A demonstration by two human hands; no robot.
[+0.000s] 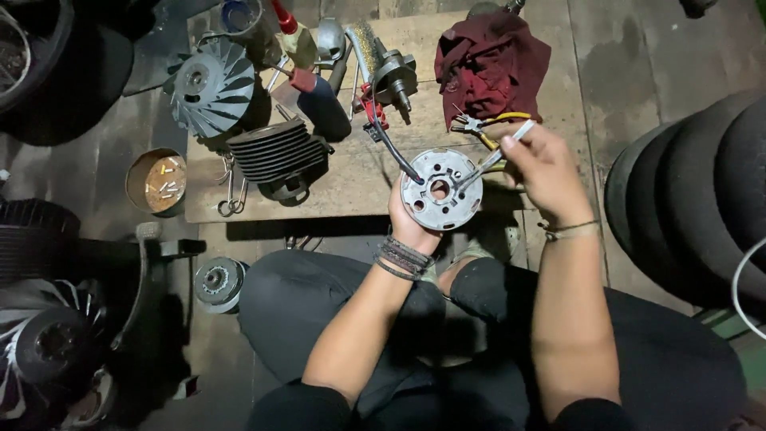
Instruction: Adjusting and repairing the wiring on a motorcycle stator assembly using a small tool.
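Low wooden surface (239, 203) on a concrete floor, strewn with engine parts. Left hand (411, 227) grips a round metal plate (440, 189) upright over the surface edge; right hand (542, 172) pinches a thin tool (499, 153) against its face. Looks like probing work; steady aim needed.

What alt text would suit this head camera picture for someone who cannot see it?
A seated person's left hand holds up a round metal plate while the right hand puts a thin tool to it. Behind lie a finned cylinder and red cloth on a wooden board.
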